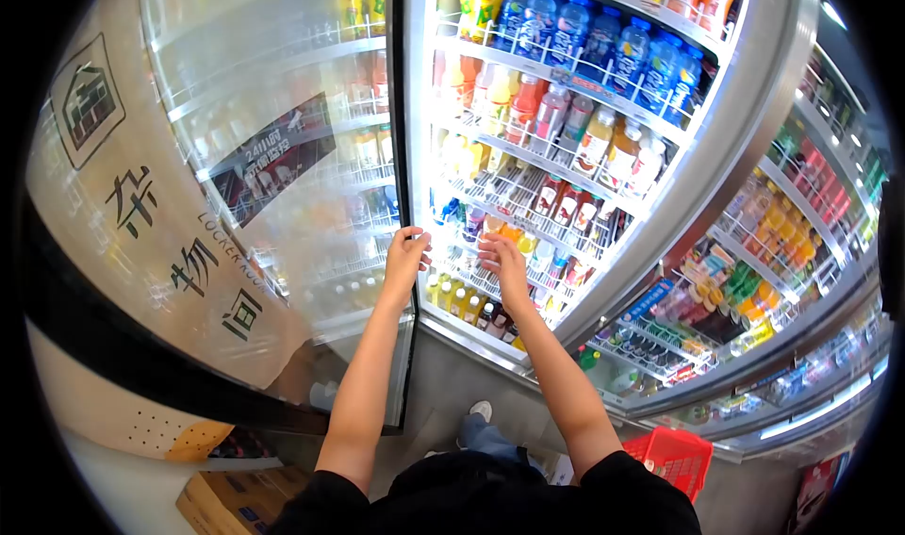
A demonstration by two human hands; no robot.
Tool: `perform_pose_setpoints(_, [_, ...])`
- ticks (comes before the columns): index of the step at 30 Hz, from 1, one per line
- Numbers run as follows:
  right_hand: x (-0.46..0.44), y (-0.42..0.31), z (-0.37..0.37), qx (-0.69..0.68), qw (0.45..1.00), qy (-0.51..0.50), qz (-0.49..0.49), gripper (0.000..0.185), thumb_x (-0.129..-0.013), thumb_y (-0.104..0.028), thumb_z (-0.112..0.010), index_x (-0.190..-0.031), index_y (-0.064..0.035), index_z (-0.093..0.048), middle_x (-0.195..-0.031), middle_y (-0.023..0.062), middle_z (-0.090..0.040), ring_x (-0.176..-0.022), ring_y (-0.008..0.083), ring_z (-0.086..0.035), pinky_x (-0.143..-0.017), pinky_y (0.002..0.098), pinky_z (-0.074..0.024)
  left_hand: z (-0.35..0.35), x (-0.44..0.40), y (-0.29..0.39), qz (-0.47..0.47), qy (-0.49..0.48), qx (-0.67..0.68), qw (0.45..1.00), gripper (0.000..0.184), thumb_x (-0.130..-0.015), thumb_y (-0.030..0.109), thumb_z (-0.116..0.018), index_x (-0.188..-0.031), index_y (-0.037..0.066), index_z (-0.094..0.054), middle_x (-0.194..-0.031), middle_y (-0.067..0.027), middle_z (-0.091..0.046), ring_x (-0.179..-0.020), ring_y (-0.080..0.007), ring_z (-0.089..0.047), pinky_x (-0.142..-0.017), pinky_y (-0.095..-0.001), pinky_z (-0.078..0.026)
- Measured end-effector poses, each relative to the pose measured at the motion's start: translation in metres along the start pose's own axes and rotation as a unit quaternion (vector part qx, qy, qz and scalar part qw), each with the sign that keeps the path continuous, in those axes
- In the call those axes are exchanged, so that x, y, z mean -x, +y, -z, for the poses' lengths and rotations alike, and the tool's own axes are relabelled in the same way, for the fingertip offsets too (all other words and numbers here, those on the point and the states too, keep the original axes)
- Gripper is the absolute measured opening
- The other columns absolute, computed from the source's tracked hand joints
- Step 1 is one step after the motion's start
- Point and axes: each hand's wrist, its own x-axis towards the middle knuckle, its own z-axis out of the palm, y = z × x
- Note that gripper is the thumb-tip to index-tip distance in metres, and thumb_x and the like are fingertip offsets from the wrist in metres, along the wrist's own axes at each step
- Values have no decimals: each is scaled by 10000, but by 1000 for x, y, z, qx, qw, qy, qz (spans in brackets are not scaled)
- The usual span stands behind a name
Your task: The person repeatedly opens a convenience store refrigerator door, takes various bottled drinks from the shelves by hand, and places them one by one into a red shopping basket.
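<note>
My left hand (406,260) is at the edge of the open glass fridge door (302,224), its fingers curled around the dark door frame. My right hand (505,263) is raised in front of the lower shelves, holding nothing, with its fingers apart and slightly bent. Behind it are orange-capped bottles (506,231) and other small bottles, partly hidden by the hand. Higher in the lit fridge (630,205) stand blue bottles (571,26), and below them a row of fruit-coloured drinks (551,111). Dark red bottles (566,205) fill part of a middle wire shelf.
More drink fridges (754,252) run along the right. A red shopping basket (674,455) is on the floor by my right side. A cardboard box (236,499) lies at lower left, near a panel with Chinese lettering (127,196). My shoe (481,410) shows on the grey floor.
</note>
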Motion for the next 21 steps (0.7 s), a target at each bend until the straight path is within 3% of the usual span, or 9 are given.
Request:
perform_pose_setpoints(5, [-55, 7, 3, -26, 999, -19, 4, 309, -1006, -255, -452, -1178, -42, -596, -1016, 69, -660, -886, 130, -619, -759, 268, -495, -29, -52, -15, 4, 57, 29, 998, 273, -929, 302, -626, -1106, 103, -571, -854, -26, -612, -691, -94, -566, -620, -243, -439])
perform_pose_setpoints(9, [-96, 7, 15, -34, 998, -41, 25, 293, -1015, -236, -435, -1176, -53, -597, -1005, 68, -666, -882, 131, -615, -771, 269, -495, -63, -94, -13, 2, 23, 11, 1000, 282, -934, 306, -613, -1117, 97, -566, -874, -28, -612, -707, -104, -572, -647, -243, -441])
perform_pose_setpoints(12, [-129, 2, 27, -20, 998, -47, 23, 311, -1012, -227, -435, -1201, -20, -569, -1045, 112, -659, -865, 170, -654, -800, 307, -539, -74, -128, -5, -8, 26, 20, 999, 281, -938, 314, -600, -1114, 98, -564, -886, -32, -614, -716, -107, -575, -661, -254, -444])
perform_pose_setpoints(19, [-195, -9, 42, -34, 999, -33, 17, 322, -1005, -213, -426, -1216, -14, -566, -1058, 128, -669, -926, 197, -643, -827, 322, -524, -50, -142, 0, -2, 10, -14, 1000, 255, -954, 265, -570, -1127, 78, -568, -879, -44, -632, -724, -119, -593, -663, -256, -457])
perform_pose_setpoints(21, [-213, -11, 36, -53, 998, -41, 19, 329, -1005, -211, -424, -1230, -18, -566, -1079, 124, -670, -957, 192, -638, -846, 324, -512, -38, -158, 1, -26, 47, -17, 998, 274, -965, 293, -571, -1132, 76, -561, -944, -58, -638, -778, -123, -600, -710, -253, -464])
